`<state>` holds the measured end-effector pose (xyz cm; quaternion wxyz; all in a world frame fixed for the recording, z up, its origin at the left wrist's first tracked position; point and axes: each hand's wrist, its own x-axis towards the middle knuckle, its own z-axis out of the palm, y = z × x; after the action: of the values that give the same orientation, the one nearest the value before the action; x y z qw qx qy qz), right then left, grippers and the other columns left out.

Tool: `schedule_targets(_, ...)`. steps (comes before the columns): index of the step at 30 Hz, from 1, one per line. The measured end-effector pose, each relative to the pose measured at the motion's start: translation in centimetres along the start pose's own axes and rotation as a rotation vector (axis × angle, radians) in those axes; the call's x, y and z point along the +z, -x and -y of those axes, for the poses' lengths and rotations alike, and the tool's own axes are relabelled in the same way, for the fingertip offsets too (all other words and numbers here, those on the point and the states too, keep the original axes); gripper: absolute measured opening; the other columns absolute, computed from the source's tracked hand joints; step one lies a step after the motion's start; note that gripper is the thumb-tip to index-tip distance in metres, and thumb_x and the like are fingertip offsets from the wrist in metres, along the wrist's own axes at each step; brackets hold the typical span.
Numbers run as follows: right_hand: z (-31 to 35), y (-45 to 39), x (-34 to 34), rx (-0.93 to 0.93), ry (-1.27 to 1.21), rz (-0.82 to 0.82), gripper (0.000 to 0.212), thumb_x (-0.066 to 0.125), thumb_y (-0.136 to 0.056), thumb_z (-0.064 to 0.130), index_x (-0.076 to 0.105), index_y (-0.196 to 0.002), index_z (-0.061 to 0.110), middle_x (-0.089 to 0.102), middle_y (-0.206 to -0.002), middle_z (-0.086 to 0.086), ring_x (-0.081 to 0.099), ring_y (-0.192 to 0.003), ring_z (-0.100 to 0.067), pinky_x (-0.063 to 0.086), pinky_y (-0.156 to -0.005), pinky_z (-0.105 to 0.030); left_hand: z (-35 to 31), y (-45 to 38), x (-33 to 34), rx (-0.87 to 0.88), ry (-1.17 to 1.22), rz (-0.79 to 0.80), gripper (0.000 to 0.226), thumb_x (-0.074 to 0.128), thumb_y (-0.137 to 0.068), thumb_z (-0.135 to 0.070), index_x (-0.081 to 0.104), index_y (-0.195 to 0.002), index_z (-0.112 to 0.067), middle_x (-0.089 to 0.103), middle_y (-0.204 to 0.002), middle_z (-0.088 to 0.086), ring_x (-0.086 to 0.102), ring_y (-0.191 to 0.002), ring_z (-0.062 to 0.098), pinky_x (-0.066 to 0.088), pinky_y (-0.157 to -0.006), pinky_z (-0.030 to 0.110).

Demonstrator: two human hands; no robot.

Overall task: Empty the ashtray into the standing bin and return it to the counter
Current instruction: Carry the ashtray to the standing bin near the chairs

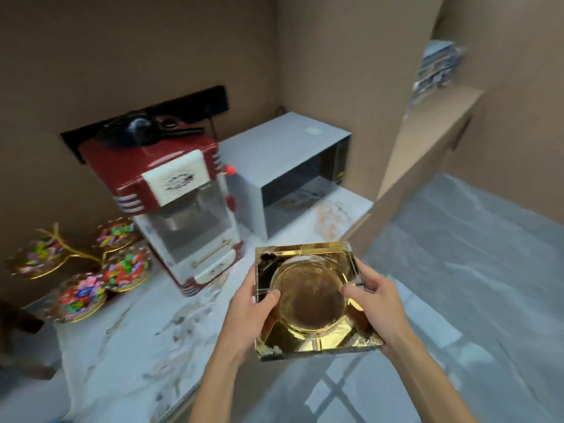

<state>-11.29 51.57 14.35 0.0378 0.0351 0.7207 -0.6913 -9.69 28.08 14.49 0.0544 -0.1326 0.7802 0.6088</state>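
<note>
Held low and right of centre in the frame: a square, gold, mirror-finished ashtray [314,300] with a round shallow bowl, gripped on both sides. Left hand [253,315] clasped on its left edge, thumb lying over the rim toward the bowl, remaining fingers tucked beneath and hidden. Right hand [377,303] clasped on the right edge, thumb across the rim, other fingers likewise out of sight below. Bowl stained brownish; contents hard to make out, with only a dark patch in the upper-left corner. Ashtray raised above the front edge of a white, grey-veined marble-look counter [128,346], partly over the counter and partly over the floor. Whole frame softly blurred. At centre left, on the counter, a red-and-white retro popcorn machine [180,206], label unreadable; dark objects on its top indistinct. Just to the right, a grey box-shaped microwave oven [293,166] with a dark door. At far left, a gold branching stand of round dishes filled with bright wrapped sweets [82,270], its leftmost part near the frame edge. Behind, tan walls [137,50] with a black strip partly covered by the machine. At upper right, a tan shelf ledge [433,132] carrying a smeared, unidentifiable stack. At right and bottom, a glossy pale grey floor [473,285] with reflections. Both forearms cut off at the bottom edge.
</note>
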Motion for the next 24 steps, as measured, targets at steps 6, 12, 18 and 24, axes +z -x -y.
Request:
schedule_targets(6,-0.4,4.1,-12.7,0.005,-0.004,-0.194,0.052,0.070,-0.084,-0.002,0.074,-0.118,0.036,0.082,-0.086,0.010,0.076,-0.075,-0.004,0.056,-0.059,-0.015,-3.2,1.9,12.4,0.084,-0.065,0.170,0.058,0.064,-0.100,-0.030,0.043,-0.149,-0.052,0.060,-0.133,-0.034,0.057,-0.107,-0.015,0.050,-0.097,0.024)
schedule_targets(12,-1.1,9.9,-24.4,0.041,-0.061,-0.446,0.053,0.073,-0.084,0.003,0.069,-0.127,0.034,0.078,-0.093,-0.012,0.077,-0.082,-0.028,0.062,-0.058,-0.028,-6.5,4.7,24.6,0.135,-0.101,0.441,0.058,0.062,-0.099,-0.017,0.056,-0.113,-0.072,0.073,-0.107,-0.039,0.070,-0.097,-0.014,0.060,-0.082,0.028)
schedule_targets(18,-1.9,15.9,-34.3,0.048,-0.072,-0.717,0.051,0.074,-0.087,0.006,0.066,-0.132,0.027,0.076,-0.099,-0.016,0.075,-0.071,-0.017,0.058,-0.052,-0.023,-9.8,7.3,36.3,0.231,-0.151,0.692,0.051,0.060,-0.092,-0.013,0.059,-0.135,-0.041,0.081,-0.110,-0.003,0.075,-0.104,0.029,0.062,-0.092,0.047)
schedule_targets(24,-2.9,20.8,-42.8,0.052,-0.135,-0.971,0.046,0.073,-0.088,0.005,0.067,-0.127,0.028,0.081,-0.093,0.014,0.076,-0.076,-0.005,0.055,-0.056,-0.015,-11.9,8.8,48.6,0.261,-0.166,0.949,0.072,0.059,-0.093,-0.003,0.061,-0.101,-0.075,0.080,-0.089,-0.021,0.071,-0.071,-0.001,0.059,-0.063,0.015)
